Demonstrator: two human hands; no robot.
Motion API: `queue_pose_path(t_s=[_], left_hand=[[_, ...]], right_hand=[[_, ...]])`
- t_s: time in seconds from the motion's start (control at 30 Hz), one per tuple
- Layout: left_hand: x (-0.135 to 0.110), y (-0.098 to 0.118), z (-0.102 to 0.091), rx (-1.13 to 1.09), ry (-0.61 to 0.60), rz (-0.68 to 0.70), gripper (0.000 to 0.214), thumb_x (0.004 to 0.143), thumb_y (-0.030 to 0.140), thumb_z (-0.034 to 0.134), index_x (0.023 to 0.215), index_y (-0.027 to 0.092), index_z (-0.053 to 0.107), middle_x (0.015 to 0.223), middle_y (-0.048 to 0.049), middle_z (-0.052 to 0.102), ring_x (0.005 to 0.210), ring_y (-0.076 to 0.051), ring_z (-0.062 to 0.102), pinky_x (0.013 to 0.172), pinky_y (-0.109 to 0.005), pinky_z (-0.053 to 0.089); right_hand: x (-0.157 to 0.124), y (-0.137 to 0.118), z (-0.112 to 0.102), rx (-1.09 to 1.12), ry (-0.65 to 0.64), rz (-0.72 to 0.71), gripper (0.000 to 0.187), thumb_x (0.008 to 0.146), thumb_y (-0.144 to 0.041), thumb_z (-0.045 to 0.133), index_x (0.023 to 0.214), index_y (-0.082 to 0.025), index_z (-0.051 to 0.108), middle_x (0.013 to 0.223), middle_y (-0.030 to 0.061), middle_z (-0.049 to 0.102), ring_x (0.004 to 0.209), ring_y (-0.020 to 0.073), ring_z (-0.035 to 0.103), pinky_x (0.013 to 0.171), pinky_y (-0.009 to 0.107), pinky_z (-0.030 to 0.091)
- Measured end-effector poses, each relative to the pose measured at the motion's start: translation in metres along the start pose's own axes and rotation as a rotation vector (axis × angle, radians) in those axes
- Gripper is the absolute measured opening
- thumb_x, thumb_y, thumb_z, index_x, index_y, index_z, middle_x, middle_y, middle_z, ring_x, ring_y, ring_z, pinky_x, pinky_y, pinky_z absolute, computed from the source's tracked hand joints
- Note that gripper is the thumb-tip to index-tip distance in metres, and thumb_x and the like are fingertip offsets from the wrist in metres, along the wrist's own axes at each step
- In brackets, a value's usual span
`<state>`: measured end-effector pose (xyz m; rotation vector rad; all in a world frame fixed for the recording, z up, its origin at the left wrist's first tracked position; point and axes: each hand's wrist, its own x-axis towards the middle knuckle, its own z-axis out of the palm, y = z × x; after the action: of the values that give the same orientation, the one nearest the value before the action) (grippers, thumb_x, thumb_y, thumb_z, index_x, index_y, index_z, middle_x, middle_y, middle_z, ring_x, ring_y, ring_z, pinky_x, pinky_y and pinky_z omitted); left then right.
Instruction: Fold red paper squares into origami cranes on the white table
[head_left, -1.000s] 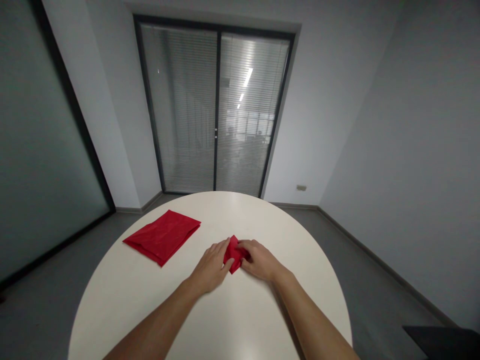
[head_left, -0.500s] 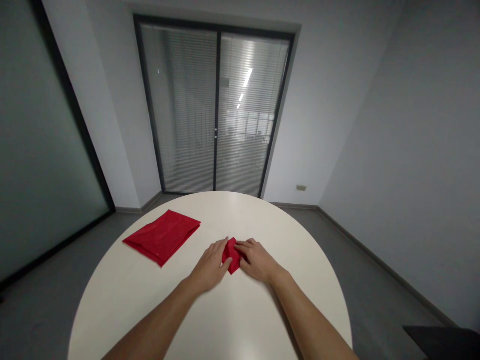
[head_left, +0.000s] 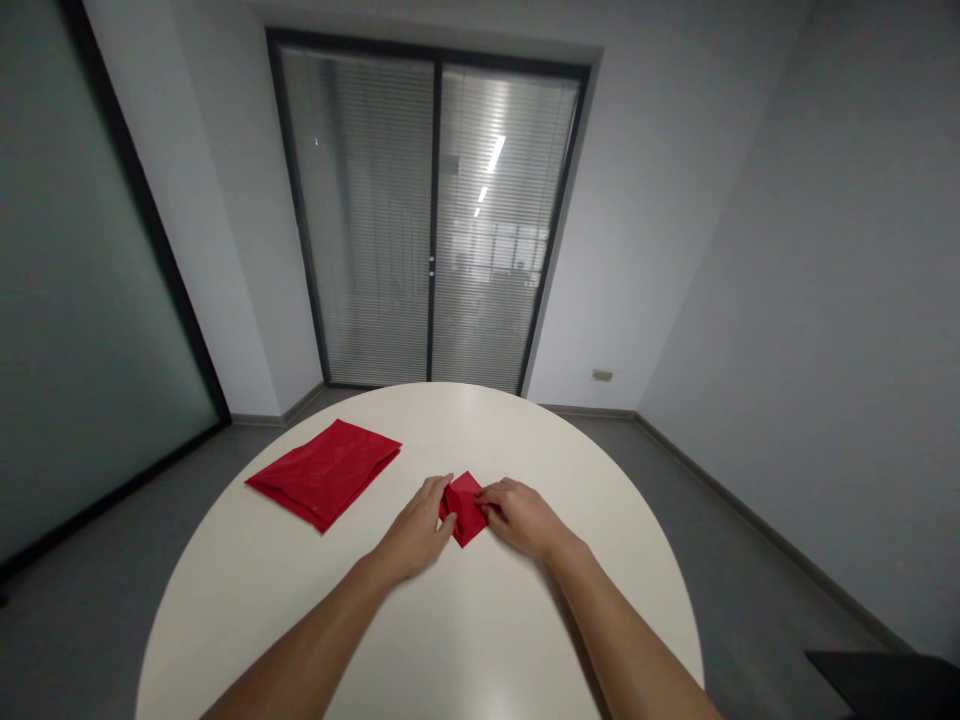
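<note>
A small folded red piece (head_left: 465, 506) lies near the middle of a round white table (head_left: 465, 640). My left hand (head_left: 414, 532) rests on its left side with fingers pressed on the fold. My right hand (head_left: 521, 518) pinches its right edge with curled fingers. Both hands partly cover the small piece. A larger folded red sheet (head_left: 324, 472) lies flat on the table to the left, apart from both hands.
Sliding glass doors with blinds (head_left: 431, 215) stand beyond the table. Grey floor surrounds the table, with a glass wall on the left and a plain wall on the right. A dark object (head_left: 885, 680) sits at the lower right corner.
My hands have drawn slightly apart, so more of the small red piece shows between them. The large red sheet has not moved.
</note>
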<state>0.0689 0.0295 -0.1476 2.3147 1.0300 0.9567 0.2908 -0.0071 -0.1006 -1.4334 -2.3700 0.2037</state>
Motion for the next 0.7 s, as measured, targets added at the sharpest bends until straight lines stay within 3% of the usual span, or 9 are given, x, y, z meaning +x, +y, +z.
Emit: queue_pose_path(t_s=[0.17,0.37,0.5,0.7], left_hand=[[0.0007,0.0022,-0.0019,-0.013,0.042,-0.025,0.047,0.092,0.019,0.051,0.139,0.019,0.047,0.136,-0.0131,0.056,0.126,-0.025,0.058,0.111,-0.043,0.046],[0.0042,0.0064,-0.0039,-0.003,0.070,-0.021,0.026,0.090,0.019,0.053,0.115,0.021,0.060,0.116,-0.0088,0.065,0.108,-0.024,0.064,0.098,-0.042,0.052],[0.0058,0.0085,-0.0037,0.023,0.093,-0.049,0.023,0.094,0.021,0.052,0.113,0.021,0.063,0.112,-0.0079,0.069,0.105,-0.025,0.065,0.096,-0.042,0.052],[0.0085,0.0085,-0.0019,0.095,0.165,-0.098,0.020,0.098,0.024,0.049,0.104,0.021,0.068,0.106,-0.0073,0.071,0.102,-0.026,0.065,0.093,-0.042,0.052]], right_hand=[[-0.0001,0.0008,0.0014,0.026,0.020,0.068,0.026,0.090,-0.013,0.050,0.104,-0.019,0.071,0.101,0.0067,0.075,0.094,0.0196,0.066,0.084,0.028,0.045],[0.0001,-0.0047,-0.0015,0.051,0.056,0.158,0.019,0.096,-0.022,0.050,0.106,-0.020,0.066,0.099,0.0065,0.074,0.086,0.0185,0.066,0.075,0.026,0.043],[0.0007,-0.0049,-0.0003,0.035,0.084,0.164,0.024,0.099,-0.029,0.050,0.116,-0.022,0.065,0.107,0.0075,0.074,0.094,0.0207,0.067,0.080,0.028,0.044],[0.0022,-0.0056,0.0018,-0.036,0.091,0.227,0.030,0.103,-0.029,0.043,0.125,-0.023,0.062,0.102,0.0085,0.074,0.091,0.0217,0.067,0.079,0.030,0.043]])
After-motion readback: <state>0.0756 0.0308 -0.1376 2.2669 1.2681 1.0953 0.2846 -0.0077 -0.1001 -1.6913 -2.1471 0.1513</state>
